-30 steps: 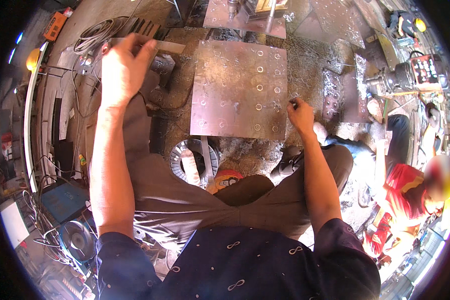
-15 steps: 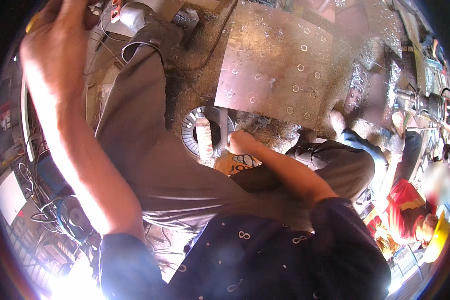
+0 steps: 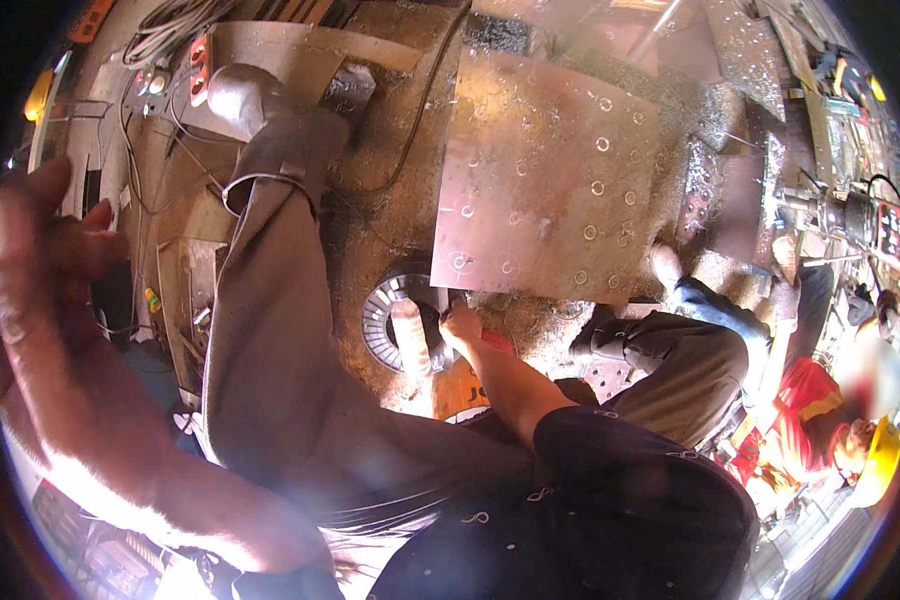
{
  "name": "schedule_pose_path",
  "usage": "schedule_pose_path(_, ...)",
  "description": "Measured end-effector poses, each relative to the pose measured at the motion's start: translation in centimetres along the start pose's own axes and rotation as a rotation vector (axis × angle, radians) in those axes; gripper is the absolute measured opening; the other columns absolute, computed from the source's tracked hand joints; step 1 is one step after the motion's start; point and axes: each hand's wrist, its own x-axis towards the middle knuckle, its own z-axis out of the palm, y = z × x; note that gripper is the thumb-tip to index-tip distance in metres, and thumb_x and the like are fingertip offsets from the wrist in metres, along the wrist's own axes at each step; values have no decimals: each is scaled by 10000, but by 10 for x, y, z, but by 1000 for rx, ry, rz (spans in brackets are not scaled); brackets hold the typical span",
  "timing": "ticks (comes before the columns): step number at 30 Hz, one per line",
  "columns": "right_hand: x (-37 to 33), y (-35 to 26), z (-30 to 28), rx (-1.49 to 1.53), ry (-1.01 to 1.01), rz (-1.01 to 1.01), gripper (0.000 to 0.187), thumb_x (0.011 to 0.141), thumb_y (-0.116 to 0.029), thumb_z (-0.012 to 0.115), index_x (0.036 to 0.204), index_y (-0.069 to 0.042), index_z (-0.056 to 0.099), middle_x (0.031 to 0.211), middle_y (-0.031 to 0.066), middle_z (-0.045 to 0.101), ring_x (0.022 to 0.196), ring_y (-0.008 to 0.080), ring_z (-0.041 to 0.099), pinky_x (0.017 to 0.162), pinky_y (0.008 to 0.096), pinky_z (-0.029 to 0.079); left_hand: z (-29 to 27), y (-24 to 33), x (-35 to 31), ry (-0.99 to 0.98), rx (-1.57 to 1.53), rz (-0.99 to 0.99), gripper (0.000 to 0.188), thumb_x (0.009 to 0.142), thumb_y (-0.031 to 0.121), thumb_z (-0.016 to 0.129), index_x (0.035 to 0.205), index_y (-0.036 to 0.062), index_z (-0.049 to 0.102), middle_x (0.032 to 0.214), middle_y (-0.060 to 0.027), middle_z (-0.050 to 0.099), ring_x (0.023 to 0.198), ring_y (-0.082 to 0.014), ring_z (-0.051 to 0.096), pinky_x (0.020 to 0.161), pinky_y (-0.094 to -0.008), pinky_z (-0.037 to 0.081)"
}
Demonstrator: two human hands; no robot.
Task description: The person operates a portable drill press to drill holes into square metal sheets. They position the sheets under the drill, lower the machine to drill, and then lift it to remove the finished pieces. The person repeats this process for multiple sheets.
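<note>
My left hand [image 3: 55, 240] is raised at the far left, its fingers apart and loosely bent, with nothing seen in it. My right hand [image 3: 460, 325] is closed low by the near edge of a flat metal plate [image 3: 545, 190] marked with several chalk circles. What its fingers hold is hidden; a narrow metal strip [image 3: 441, 298] shows right beside them. Just left of that hand, a clear plastic bottle [image 3: 408, 330] lies across a round, slotted metal ring [image 3: 378, 322].
An orange printed bag or box [image 3: 458, 390] lies below my right hand. Cables and a red socket block [image 3: 199, 70] are at upper left. A co-worker in red with a yellow helmet [image 3: 877, 465] sits at the right. Metal shavings litter the floor.
My left hand has come down and left, its fingers showing more. My right hand stays closed near the strip, its forearm swung to the left. The view has shifted, so the plate sits lower.
</note>
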Motion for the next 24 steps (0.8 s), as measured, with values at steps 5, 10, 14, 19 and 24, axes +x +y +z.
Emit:
schedule_pose_path(5, -16, 10, -34, -299, -119, -391, 354, 885, -151, 643, 1218, -38, 604, 1015, 222, 755, 985, 406, 746, 824, 521, 600, 4, 20, -4, 49, 32, -27, 389, 1064, 302, 647, 1263, -22, 728, 1055, -133, 754, 960, -209, 706, 970, -339, 519)
schedule_pose_path(10, -52, 36, -130, -532, -86, -759, 263, 964, -197, 601, 1194, -75, 643, 914, 171, 748, 824, 384, 755, 697, 526, 597, 12, 36, -7, -127, -2, 69, 360, 1026, 373, 716, 1097, 26, 785, 834, -28, 685, 800, -112, 584, 826, -272, 450)
schedule_pose_path(14, -114, 18, -206, -609, -87, -872, 347, 923, -191, 660, 1250, -91, 603, 1131, 158, 696, 1019, 374, 717, 804, 521, 592, 23, 43, -11, -80, -98, 63, 395, 993, 421, 755, 1075, 37, 797, 811, -22, 696, 799, -99, 611, 785, -263, 467)
schedule_pose_path(19, -89, 32, -258, -533, 357, -815, 368, 871, -140, 675, 1229, -87, 605, 1155, 151, 668, 1054, 389, 671, 861, 527, 571, 30, 52, -11, -187, -5, 73, 467, 980, 485, 754, 1090, 32, 793, 812, -28, 698, 797, -110, 617, 786, -269, 481)
schedule_pose_path(24, -19, 79, -359, -492, 597, -426, 257, 921, -120, 607, 1175, -103, 648, 1112, 183, 711, 1036, 412, 696, 881, 520, 565, 35, 47, -10, -201, 9, 77, 466, 1002, 459, 735, 1116, 9, 775, 824, -49, 698, 793, -116, 617, 778, -273, 486)
